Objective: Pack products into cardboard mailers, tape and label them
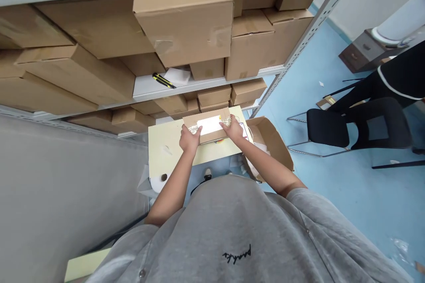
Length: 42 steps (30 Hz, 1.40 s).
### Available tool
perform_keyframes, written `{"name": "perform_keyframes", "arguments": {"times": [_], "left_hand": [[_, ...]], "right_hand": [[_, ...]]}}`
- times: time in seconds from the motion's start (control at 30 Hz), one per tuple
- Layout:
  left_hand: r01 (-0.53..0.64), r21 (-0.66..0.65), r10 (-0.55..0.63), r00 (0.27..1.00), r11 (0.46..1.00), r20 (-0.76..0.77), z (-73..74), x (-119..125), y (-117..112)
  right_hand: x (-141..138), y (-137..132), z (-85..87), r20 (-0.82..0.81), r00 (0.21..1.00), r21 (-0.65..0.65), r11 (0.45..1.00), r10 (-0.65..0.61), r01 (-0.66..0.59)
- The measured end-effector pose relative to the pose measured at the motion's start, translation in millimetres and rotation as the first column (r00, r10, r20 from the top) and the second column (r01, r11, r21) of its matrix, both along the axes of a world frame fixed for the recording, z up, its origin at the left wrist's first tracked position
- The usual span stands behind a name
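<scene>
My left hand (190,139) and right hand (234,129) are both on a flat cardboard box (207,136) that lies on the pale yellow surface (168,146) in front of me. My fingers (196,128) are closed in narrowly at the box's left end, and those on my right hand are closed in the same way at its right end, so the box sits between my hands. Near my left fingertips is a wad of crinkled metallic foil (193,130), and a second wad (227,120) lies by my right fingertips. A white sheet (209,124) shows in the top of the box, between the two wads.

Just past my right hand, an open cardboard carton (270,141) stands with its flaps spread. Ahead of me, a metal shelf unit (318,22) is packed with cardboard boxes (184,22), and a yellow-and-black utility knife (164,80) lies on one shelf beside a piece of white foam (177,76). Off to the right, on the blue floor (345,199), is a black chair (327,128), with a co-worker's black-clad leg (398,73) beside it.
</scene>
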<state>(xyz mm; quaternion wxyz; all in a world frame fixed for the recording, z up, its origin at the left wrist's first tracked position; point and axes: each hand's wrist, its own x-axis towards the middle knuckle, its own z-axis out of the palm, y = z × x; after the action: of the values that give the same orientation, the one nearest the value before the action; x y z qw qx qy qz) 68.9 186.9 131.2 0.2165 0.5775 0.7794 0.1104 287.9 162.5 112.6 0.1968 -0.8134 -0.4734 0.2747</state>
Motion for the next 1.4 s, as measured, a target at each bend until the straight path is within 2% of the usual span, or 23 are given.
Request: {"name": "perform_keyframes", "arguments": {"times": [0.17, 0.33, 0.57, 0.73, 0.93, 1.13, 1.4], "left_hand": [[0.058, -0.004, -0.058, 0.998, 0.998, -0.019, 10.3, 19.8, 2.8], [0.157, 0.004, -0.157, 0.988, 0.988, 0.007, 15.8, 35.6, 12.8], [0.326, 0.044, -0.328, 0.942, 0.944, 0.066, 16.6, 56.1, 21.9], [0.393, 0.081, -0.400, 0.908, 0.916, 0.125, 13.2, 75.8, 18.8], [0.529, 0.084, -0.535, 0.836, 0.845, 0.117, 20.1, 108.6, 2.4], [0.609, 0.131, -0.622, 0.778, 0.782, 0.091, 25.3, 149.6, -20.9], [0.649, 0.180, -0.665, 0.746, 0.739, 0.042, 32.7, 225.7, -76.6]], "right_hand": [[18.0, -10.2, 9.1, -0.011, 0.998, -0.004, 0.998, -0.058, 0.058], [33.0, -17.7, 18.5, 0.001, 0.991, 0.047, 0.990, -0.133, 0.133], [50.7, -39.2, 25.9, 0.033, 0.962, 0.090, 0.959, -0.271, 0.267], [58.6, -62.9, 26.0, 0.065, 0.917, 0.105, 0.917, -0.393, 0.385], [76.4, -101.5, 29.5, 0.064, 0.844, 0.082, 0.845, -0.533, 0.528], [107.9, -138.7, 30.3, 0.057, 0.789, 0.114, 0.789, -0.612, 0.604], [170.8, -205.5, 26.4, 0.007, 0.756, 0.131, 0.750, -0.655, 0.649]]}}
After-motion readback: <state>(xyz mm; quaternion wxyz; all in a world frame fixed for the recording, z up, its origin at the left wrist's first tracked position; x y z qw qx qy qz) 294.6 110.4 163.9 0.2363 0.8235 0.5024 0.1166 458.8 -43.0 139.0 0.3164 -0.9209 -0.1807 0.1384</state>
